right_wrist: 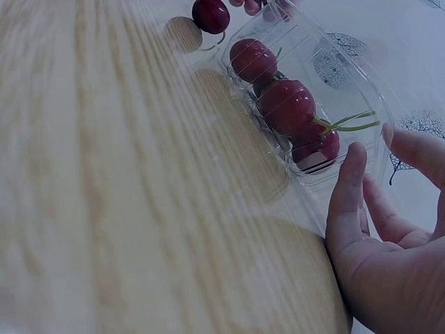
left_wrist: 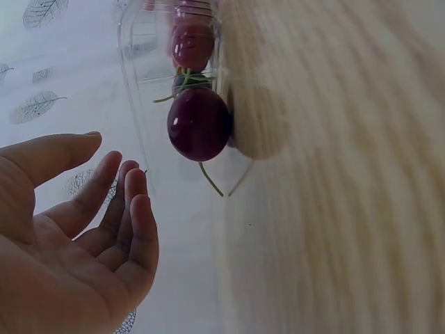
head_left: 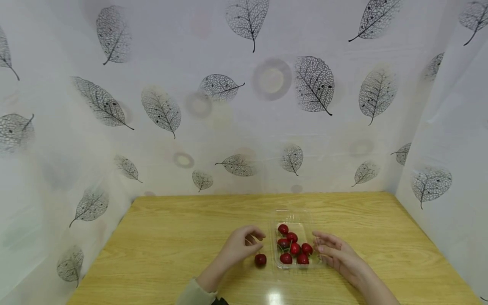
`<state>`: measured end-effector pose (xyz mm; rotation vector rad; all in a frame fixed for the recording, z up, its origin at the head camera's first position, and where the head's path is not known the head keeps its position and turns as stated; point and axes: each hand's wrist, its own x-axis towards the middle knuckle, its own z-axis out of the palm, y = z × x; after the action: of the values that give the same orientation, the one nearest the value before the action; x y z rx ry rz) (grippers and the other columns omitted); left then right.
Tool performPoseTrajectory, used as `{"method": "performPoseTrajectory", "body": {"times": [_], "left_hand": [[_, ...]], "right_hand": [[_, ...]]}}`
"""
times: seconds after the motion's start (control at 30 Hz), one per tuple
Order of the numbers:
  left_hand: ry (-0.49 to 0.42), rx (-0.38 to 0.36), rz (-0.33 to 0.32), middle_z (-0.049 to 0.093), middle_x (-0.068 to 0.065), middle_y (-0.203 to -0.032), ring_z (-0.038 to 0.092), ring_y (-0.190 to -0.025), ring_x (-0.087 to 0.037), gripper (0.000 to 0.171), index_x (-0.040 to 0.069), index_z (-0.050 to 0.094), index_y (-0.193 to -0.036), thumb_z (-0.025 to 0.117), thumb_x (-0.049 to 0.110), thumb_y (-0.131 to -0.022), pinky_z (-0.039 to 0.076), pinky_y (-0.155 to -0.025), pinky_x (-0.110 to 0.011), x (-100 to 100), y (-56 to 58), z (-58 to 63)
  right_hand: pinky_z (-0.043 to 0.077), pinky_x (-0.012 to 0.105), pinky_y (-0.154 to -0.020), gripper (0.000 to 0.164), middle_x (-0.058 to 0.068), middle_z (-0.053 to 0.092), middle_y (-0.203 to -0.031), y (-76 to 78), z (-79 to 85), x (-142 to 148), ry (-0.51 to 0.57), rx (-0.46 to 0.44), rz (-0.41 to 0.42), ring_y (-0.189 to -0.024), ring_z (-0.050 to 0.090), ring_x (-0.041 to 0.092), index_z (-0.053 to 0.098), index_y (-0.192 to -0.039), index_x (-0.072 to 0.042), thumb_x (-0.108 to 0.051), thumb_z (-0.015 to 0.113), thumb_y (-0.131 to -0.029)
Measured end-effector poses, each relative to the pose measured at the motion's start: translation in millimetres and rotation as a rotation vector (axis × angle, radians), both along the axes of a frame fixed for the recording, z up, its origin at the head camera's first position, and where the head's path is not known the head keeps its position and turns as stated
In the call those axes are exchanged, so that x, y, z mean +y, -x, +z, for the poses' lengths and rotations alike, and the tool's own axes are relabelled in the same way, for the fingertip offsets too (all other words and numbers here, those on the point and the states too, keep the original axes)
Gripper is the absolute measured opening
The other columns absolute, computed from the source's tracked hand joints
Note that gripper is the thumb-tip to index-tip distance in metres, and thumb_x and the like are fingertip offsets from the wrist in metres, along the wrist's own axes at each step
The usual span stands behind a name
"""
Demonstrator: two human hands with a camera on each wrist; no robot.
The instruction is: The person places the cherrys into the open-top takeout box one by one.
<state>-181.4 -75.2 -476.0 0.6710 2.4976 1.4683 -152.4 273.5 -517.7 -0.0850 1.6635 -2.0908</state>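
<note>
A clear plastic box (head_left: pixel 280 265) holds several dark red cherries (head_left: pixel 295 248) with green stems. One loose cherry (head_left: pixel 260 260) lies on the table just left of the box, its stem visible in the left wrist view. My left hand (head_left: pixel 240 245) hovers behind and left of that cherry, fingers loosely bent, a gap between thumb and fingertips, holding nothing. At the box's right side is my right hand (head_left: pixel 341 257). Its fingertips are right at the box wall, thumb and forefinger apart in the right wrist view (right_wrist: pixel 389 229).
The wood-grain table (head_left: pixel 183 220) meets a pale curtain (head_left: pixel 236 127) printed with leaves at the back and both sides. The box's clear rear part (head_left: pixel 291 210) extends toward the table's far edge. A light sleeve (head_left: pixel 196 293) covers my left forearm.
</note>
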Motion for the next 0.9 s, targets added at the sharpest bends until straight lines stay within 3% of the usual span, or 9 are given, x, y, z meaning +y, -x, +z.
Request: {"method": "performPoseTrajectory", "body": {"times": [0.53, 0.9], "left_hand": [[-0.025, -0.124, -0.036, 0.075, -0.017, -0.112, 0.065, -0.090, -0.012, 0.026, 0.000, 0.074, -0.113, 0.081, 0.004, -0.088, 0.055, -0.079, -0.017, -8, -0.1, -10.7], [0.002, -0.204, -0.049, 0.075, -0.009, -0.103, 0.063, -0.086, -0.013, 0.028, 0.002, 0.075, -0.110, 0.086, 0.002, -0.085, 0.053, -0.074, -0.020, -6, -4.8, -14.3]], "right_hand": [[0.055, 0.020, -0.104, 0.055, -0.011, 0.063, -0.130, -0.3, 0.7, -1, -0.021, 0.004, -0.006, -0.119, 0.065, 0.002, 0.038, -0.161, -0.001, -0.011, 0.057, -0.109], [0.055, 0.019, -0.103, 0.049, -0.011, 0.062, -0.130, 0.0, 0.7, 0, -0.006, 0.006, 0.007, -0.119, 0.065, 0.002, 0.044, -0.157, -0.007, -0.010, 0.055, -0.110]]}}
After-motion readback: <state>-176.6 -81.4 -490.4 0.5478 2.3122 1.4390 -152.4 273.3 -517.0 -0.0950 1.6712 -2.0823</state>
